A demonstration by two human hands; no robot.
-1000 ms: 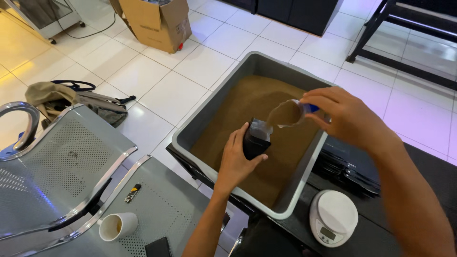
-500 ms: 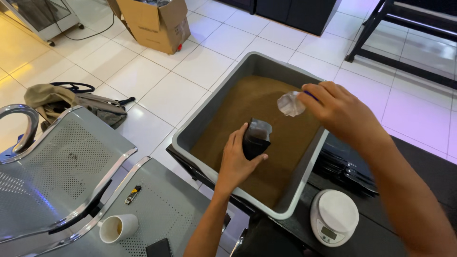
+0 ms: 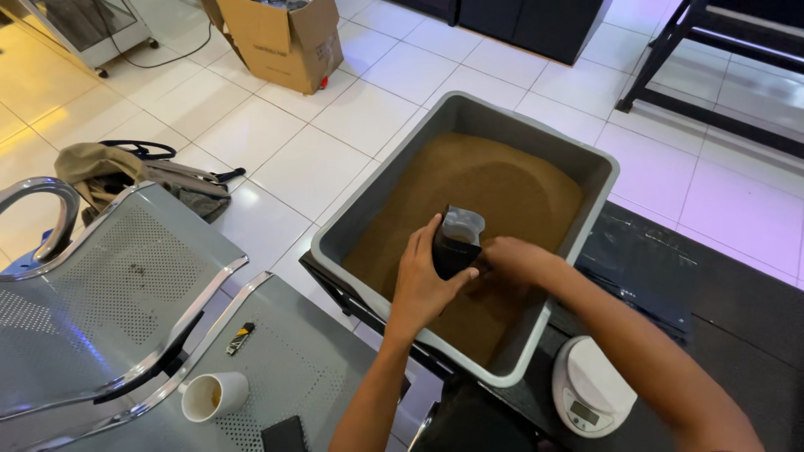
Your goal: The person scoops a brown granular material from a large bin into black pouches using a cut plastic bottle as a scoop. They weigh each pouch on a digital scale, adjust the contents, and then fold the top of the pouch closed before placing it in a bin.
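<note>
My left hand (image 3: 419,285) grips a small black pouch (image 3: 455,243) and holds it upright with its mouth open, over a grey tub (image 3: 365,211) of brown powder (image 3: 494,184). My right hand (image 3: 512,255) is low on the powder, right beside the pouch and touching it. Its fingers are curled. The clear scoop it carried a moment ago is hidden behind the pouch and hand.
A white kitchen scale (image 3: 586,389) sits by the tub's near right corner. Black bags (image 3: 645,268) lie to the tub's right. The metal bench (image 3: 126,276) at the left carries a white cup (image 3: 213,395) and a lighter (image 3: 240,337). A cardboard box (image 3: 280,38) and a backpack (image 3: 126,172) lie on the floor.
My right hand has come down from above the tub, where it held the clear scoop up, to the powder beside the pouch. My left hand has kept the pouch in place.
</note>
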